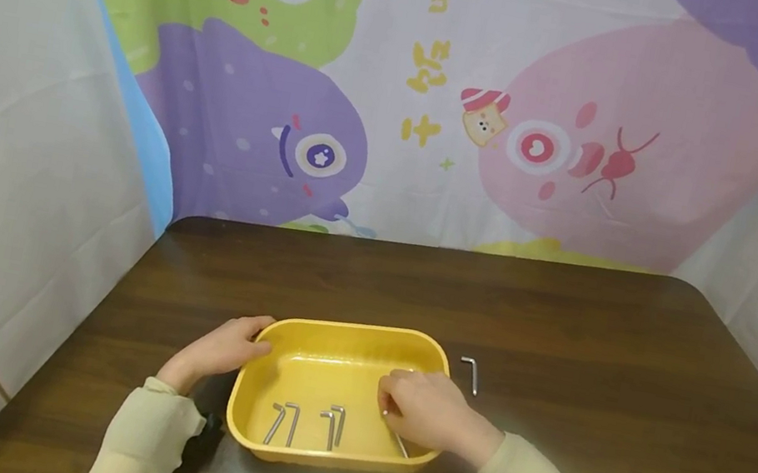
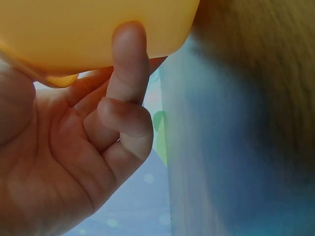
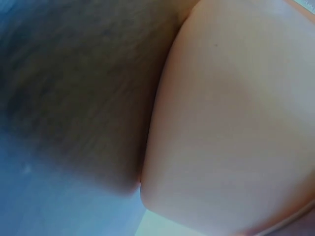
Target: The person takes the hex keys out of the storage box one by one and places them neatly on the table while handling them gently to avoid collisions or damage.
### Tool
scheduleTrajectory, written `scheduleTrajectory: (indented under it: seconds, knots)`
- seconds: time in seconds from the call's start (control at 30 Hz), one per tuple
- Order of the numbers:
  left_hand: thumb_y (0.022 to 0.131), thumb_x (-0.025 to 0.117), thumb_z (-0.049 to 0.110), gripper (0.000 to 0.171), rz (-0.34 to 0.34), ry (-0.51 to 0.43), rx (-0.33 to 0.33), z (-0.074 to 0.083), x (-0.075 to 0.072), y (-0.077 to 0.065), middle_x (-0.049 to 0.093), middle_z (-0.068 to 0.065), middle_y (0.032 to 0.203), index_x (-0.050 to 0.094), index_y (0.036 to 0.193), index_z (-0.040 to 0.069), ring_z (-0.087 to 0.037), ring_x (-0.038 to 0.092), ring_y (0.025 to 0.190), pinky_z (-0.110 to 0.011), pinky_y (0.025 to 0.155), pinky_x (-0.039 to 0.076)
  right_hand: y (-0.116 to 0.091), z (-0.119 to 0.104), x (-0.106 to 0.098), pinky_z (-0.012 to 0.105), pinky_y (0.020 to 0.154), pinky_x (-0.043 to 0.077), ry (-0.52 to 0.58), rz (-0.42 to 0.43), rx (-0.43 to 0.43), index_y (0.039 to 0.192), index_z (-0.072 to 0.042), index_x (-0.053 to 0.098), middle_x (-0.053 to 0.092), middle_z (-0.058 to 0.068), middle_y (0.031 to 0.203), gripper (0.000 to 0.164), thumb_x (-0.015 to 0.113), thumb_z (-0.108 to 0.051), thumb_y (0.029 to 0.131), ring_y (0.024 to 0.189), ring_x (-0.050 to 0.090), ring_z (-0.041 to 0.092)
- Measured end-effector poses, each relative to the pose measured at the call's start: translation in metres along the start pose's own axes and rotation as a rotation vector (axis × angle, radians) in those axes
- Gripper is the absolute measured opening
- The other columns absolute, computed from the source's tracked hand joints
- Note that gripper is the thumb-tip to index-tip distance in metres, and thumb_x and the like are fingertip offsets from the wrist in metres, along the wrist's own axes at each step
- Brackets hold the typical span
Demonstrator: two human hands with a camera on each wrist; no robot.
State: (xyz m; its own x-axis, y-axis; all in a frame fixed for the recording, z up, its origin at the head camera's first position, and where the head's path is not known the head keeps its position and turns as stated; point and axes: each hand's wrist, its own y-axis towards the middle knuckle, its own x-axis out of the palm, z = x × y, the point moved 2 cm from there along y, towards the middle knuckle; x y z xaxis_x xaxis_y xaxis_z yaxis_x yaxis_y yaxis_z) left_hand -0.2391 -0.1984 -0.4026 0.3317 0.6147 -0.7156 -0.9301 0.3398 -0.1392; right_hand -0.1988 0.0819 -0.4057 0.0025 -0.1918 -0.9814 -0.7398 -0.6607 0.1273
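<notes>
A yellow plastic tray [image 1: 339,460] stands on the table, with several L-shaped hex keys [image 1: 293,424] along its near side. My left hand [image 1: 224,345] holds the tray's left end, thumb at the rim; in the left wrist view a fingertip [image 2: 129,44] presses the outer wall. Inside the tray's right end, my right hand [image 1: 423,407] has its fingers curled downward, pinching a hex key [image 1: 400,446] whose lower part shows beneath the hand. The rest of that key is hidden. Mostly the tray's wall [image 3: 226,118] fills the right wrist view.
Another hex key [image 1: 473,376] lies on the dark wooden table [image 1: 590,375], just right of the tray. A cartoon-printed cloth [image 1: 418,184] hangs behind the table's far edge. White wall coverings [image 1: 18,80] flank both sides.
</notes>
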Motion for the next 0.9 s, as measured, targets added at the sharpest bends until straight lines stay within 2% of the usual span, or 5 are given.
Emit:
scheduleTrajectory:
  seconds: [0.37, 0.9]
  knots:
    - [0.088, 0.049, 0.012, 0.028, -0.007, -0.008, 0.006, -0.0024, -0.0008, 0.0005, 0.059, -0.008, 0.093, 0.053, 0.113, -0.001, -0.015, 0.054, 0.075, -0.030, 0.069, 0.045, 0.0005, -0.0002, -0.0029, 0.022, 0.046, 0.029, 0.060, -0.030, 0.004, 0.069, -0.025, 0.048, 0.041, -0.015, 0.058, 0.015, 0.060, -0.019, 0.074, 0.051, 0.039, 0.005]
    - [0.088, 0.049, 0.010, 0.025, -0.001, -0.004, -0.007, -0.0007, -0.0005, 0.0001, 0.058, -0.008, 0.089, 0.054, 0.110, 0.000, -0.016, 0.053, 0.073, -0.030, 0.067, 0.044, -0.0032, 0.0024, -0.0091, 0.018, 0.052, 0.032, 0.145, 0.070, -0.050, 0.071, -0.024, 0.048, 0.040, -0.016, 0.063, 0.015, 0.060, -0.015, 0.072, 0.058, 0.041, 0.002]
